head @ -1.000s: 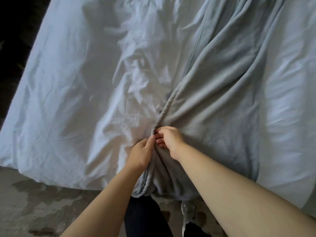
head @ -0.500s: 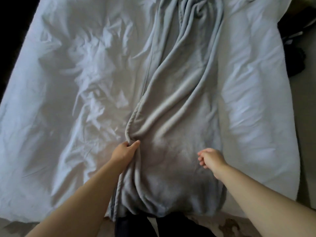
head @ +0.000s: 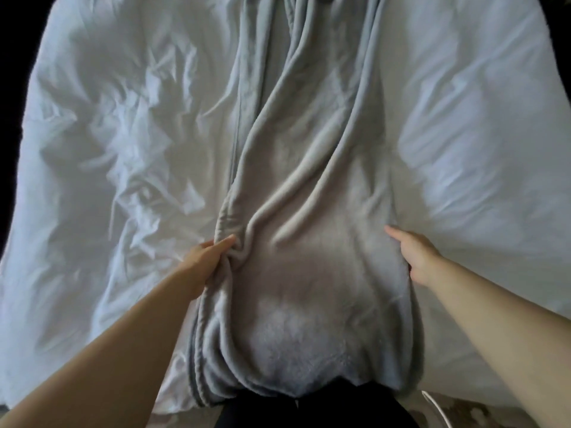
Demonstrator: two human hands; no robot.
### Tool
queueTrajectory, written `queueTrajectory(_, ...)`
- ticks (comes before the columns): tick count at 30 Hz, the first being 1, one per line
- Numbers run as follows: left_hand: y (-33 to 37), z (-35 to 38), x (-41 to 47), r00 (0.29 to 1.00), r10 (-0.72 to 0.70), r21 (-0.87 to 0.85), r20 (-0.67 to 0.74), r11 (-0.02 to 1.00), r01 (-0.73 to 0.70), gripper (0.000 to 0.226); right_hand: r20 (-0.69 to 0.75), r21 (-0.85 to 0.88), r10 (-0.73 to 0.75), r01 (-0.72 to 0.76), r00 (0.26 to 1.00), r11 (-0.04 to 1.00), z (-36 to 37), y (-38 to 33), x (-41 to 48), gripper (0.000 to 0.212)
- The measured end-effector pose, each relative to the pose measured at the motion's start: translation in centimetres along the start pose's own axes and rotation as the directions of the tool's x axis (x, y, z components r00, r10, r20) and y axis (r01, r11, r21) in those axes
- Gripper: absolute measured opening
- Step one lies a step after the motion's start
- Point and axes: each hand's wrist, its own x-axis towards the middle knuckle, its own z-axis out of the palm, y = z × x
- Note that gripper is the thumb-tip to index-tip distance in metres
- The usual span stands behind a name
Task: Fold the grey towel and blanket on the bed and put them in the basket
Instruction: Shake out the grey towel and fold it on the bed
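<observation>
Grip: two hands [head: 206,257] [head: 415,259], one blanket [head: 309,273] (grey)

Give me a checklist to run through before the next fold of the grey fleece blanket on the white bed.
1. Left hand grips the grey fleece blanket at its left edge: ok.
2. Right hand grips the right edge: cannot tell; the thumb touches it, the fingers are hidden.
3. Blanket lies smooth: not ok; long creases run along it.
4. Near end rests on the white bed sheet: not ok; it hangs over the bed's edge.
5. Basket within reach: cannot tell; not in view.
</observation>
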Motion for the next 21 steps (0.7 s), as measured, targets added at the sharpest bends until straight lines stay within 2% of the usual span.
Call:
queueTrajectory(3,1.6,0.2,-2.0,0.996,-0.071,-0.12,0.061,0.99,0.078,0.033,0.202,0.098,0.102,-0.124,0.974,0.987,-0.5,-0.6,-2.3,0.03)
queueTrajectory(6,3.2,-1.1,-5.8,0.973,-0.125,-0.077,0.194,0.987,0.142,0.034,0.26,0.206,0.013,-0.069,0.965,0.976,-1.7,-1.9,-5.7,0.026)
queueTrajectory(8,3.7,-2.6,-8.5,0.992,-0.039,-0.089,0.116,0.995,0.05,0.025,0.238,0.308,-0.099,0.022,0.966,0.951,-3.3,-2.6,-8.8,0.023)
queueTrajectory(10,3.6,-4.7,-11.0,0.995,0.092,-0.218,-0.035,0.971,-0.098,0.015,0.215,0.395,-0.18,0.083,0.96,0.915,-5.9,-2.3,-11.9,0.024)
queueTrajectory(11,3.5,-5.7,-12.1,0.989,0.135,-0.309,-0.056,0.94,-0.145,0.015,0.211,0.446,-0.207,0.094,0.955,0.89,-7.3,-1.9,-13.2,0.029)
queueTrajectory(12,3.4,-6.5,-13.2,0.986,0.167,-0.407,-0.027,0.899,-0.163,0.016,0.218,0.498,-0.231,0.096,0.948,0.862,-8.6,-1.5,-14.3,0.033)
queueTrajectory(14,3.9,-7.5,-15.2,0.974,0.205,-0.523,0.099,0.843,-0.125,0.016,0.266,0.578,-0.284,0.083,0.921,0.812,-10.5,-1.7,-16.3,0.023)
queueTrajectory(15,4.6,-7.6,-16.1,0.961,0.221,-0.514,0.166,0.851,-0.107,0.017,0.287,0.581,-0.311,0.093,0.906,0.809,-11.0,-2.3,-17.3,0.02)
queueTrajectory(16,5.5,-7.5,-17.0,0.943,0.232,-0.452,0.238,0.886,-0.104,0.019,0.313,0.541,-0.312,0.101,0.897,0.835,-11.2,-3.0,-17.9,0.028)
queueTrajectory(18,7.8,-6.8,-18.5,0.905,0.256,-0.256,0.339,0.951,-0.173,0.024,0.393,0.358,-0.251,0.104,0.884,0.928,-10.9,-4.8,-19.1,0.041)
queueTrajectory(19,9.0,-6.5,-19.1,0.894,0.286,-0.187,0.346,0.954,-0.233,0.025,0.43,0.269,-0.228,0.118,0.874,0.956,-10.6,-5.8,-19.9,0.043)
queueTrajectory(21,11.3,-5.7,-20.4,0.879,0.403,-0.168,0.255,0.913,-0.371,0.024,0.417,0.246,-0.298,0.209,0.859,0.946,-10.0,-7.8,-21.3,0.035)
